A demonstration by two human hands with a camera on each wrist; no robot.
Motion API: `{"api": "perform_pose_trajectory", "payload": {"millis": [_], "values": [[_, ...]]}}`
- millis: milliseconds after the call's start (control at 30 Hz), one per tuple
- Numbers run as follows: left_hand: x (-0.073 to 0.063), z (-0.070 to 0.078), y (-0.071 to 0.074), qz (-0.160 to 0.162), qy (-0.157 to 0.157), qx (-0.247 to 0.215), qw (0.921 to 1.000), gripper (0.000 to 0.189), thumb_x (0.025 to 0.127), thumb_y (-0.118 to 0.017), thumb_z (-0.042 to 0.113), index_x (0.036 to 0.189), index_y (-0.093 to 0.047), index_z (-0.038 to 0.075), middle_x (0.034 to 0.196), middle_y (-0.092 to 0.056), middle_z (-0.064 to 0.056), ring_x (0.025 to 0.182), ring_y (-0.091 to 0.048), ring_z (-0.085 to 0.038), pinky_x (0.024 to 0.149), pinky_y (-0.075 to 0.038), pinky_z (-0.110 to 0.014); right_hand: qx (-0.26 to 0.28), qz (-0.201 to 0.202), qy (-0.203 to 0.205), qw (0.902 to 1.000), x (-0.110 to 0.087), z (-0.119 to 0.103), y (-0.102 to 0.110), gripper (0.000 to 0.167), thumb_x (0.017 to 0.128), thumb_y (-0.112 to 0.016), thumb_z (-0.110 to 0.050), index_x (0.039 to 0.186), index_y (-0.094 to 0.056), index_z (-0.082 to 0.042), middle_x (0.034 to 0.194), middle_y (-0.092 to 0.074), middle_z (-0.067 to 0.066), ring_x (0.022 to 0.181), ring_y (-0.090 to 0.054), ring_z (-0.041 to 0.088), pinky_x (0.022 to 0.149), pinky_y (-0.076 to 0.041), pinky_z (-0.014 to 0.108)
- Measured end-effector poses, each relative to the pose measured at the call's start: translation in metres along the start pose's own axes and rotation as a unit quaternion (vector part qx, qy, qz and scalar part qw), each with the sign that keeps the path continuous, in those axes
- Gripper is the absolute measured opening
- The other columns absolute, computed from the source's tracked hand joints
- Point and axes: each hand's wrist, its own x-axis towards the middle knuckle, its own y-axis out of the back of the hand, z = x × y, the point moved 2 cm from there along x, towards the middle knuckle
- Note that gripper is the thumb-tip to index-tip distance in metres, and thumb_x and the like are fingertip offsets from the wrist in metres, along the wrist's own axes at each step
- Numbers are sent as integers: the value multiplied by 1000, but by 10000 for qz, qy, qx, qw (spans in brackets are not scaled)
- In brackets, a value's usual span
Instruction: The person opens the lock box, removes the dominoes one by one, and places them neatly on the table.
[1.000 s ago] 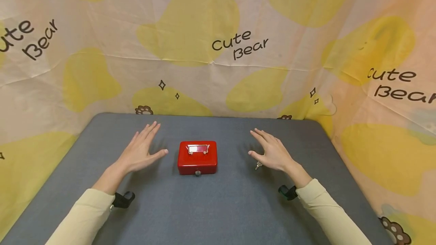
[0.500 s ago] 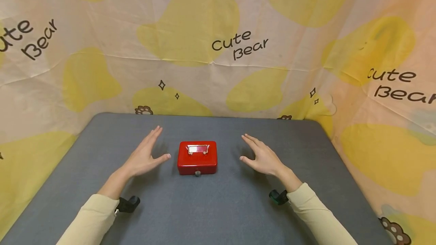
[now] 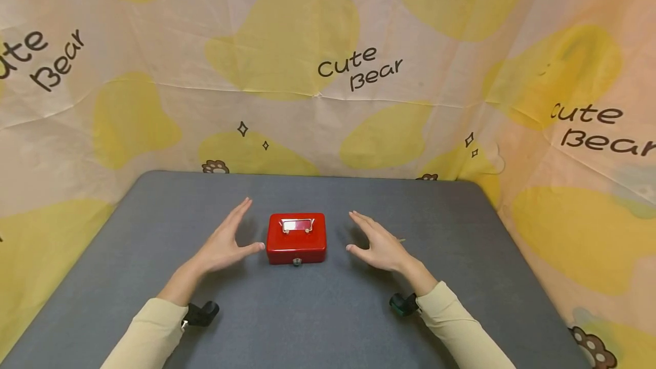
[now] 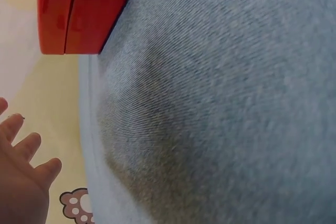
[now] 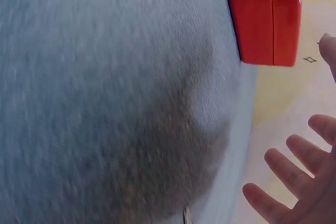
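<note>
A red metal cash box sits upright on the grey table, lid closed. Its silver carry handle lies on top, and a round lock shows on the front. My left hand hovers left of the box, fingers straight, thumb tip right by the box's side. To the right, my right hand is held with straight fingers and spread thumb, a small gap from the box. Neither hand holds anything. A small metal key peeks out from behind the right hand, mostly hidden; its tip shows in the right wrist view.
The grey cloth-covered table ends at a printed fabric backdrop with yellow patches and lettering, which rises behind and on both sides. Black straps with wrist cameras sit at both sleeves.
Both hands have moved inward toward the cash box and slightly nearer the person. The box stays in place. The key, seen below the right hand earlier, is now mostly covered by it.
</note>
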Motion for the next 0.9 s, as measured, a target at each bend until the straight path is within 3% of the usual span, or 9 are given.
{"api": "perform_pose_trajectory", "payload": {"millis": [433, 900], "values": [[1, 4, -15, -205, 116, -345, 9991, 104, 69, -77, 44, 149, -13, 23, 153, -17, -7, 135, -25, -33, 98, -31, -63, 353, -167, 47, 9992, 5, -12, -18, 74, 84, -63, -41, 144, -32, -11, 147, -34, 4, 132, -37, 22, 105, -34, 44], [4, 5, -28, -472, 25, -274, 9985, 107, 65, -80, 43, 148, -18, 14, 151, -22, -9, 135, -27, -31, 101, -33, -58, 437, -290, 66, 9986, 14, -26, -33, 79, 82, -63, -43, 145, -29, -10, 145, -37, 6, 130, -39, 23, 104, -35, 43]]}}
